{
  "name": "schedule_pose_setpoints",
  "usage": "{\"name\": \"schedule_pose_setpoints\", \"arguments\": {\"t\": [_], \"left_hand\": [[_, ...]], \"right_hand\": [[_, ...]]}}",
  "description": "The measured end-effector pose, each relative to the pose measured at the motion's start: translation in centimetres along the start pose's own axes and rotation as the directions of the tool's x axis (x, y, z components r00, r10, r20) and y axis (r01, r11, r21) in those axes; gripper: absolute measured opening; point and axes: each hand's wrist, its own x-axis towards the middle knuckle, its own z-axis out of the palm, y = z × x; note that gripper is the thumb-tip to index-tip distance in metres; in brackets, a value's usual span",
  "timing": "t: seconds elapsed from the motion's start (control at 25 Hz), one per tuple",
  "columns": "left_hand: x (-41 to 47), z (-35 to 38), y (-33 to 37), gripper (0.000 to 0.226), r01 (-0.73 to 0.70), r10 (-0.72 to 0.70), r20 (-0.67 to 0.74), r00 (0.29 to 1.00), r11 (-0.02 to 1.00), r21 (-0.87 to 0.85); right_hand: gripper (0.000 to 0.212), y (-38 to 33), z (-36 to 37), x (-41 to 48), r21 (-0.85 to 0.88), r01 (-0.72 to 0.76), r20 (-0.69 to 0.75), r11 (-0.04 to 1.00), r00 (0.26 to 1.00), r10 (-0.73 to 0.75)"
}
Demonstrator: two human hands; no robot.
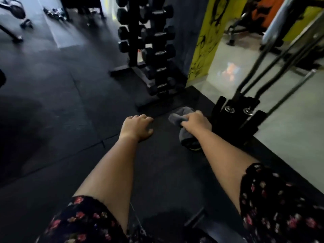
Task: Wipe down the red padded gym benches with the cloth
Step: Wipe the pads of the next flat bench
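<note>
My right hand [196, 122] grips a crumpled grey cloth [180, 118], which bulges out past my fingers and hangs down below my wrist. My left hand [137, 128] hangs beside it over the dark rubber floor with its fingers loosely curled and nothing in them. Both arms reach forward from floral sleeves. An orange-red padded bench [266, 11] shows dimly at the far upper right; I cannot see it clearly.
A tall black dumbbell rack [157, 50] stands straight ahead. A black stand holding curl bars [235, 116] is just right of my right hand. A yellow painted pillar [205, 44] and pale tiled floor lie to the right. More gym gear sits at the far left.
</note>
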Motion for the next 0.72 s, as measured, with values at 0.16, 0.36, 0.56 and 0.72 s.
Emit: {"name": "schedule_pose_setpoints", "arguments": {"t": [0.16, 0.36, 0.56, 0.72], "left_hand": [[-1.2, -7.4, -7.3, 0.051, 0.16, -0.16, 0.018, 0.987, 0.987, -0.023], [-4.4, -18.6, -12.6, 0.048, 0.224, -0.224, 0.013, 0.975, 0.974, -0.017], [-9.4, -25.4, -18.5, 0.047, 0.413, -0.413, 0.01, 0.911, 0.911, 0.012], [-13.5, -27.9, -22.2, 0.047, 0.558, -0.557, 0.035, 0.83, 0.825, -0.086]], "right_hand": [[0.049, -4.3, -6.6, 0.3, -0.016, 0.022, 0.061, 1.0, 0.998, -0.021], [0.036, -17.7, -14.8, -1.7, 0.052, 0.24, 0.17, 0.969, 0.954, -0.246], [0.03, -26.7, -18.4, -5.2, 0.089, 0.4, 0.244, 0.912, 0.879, -0.409], [0.025, -31.1, -19.1, -7.8, 0.171, 0.412, 0.238, 0.895, 0.864, -0.444]]}}
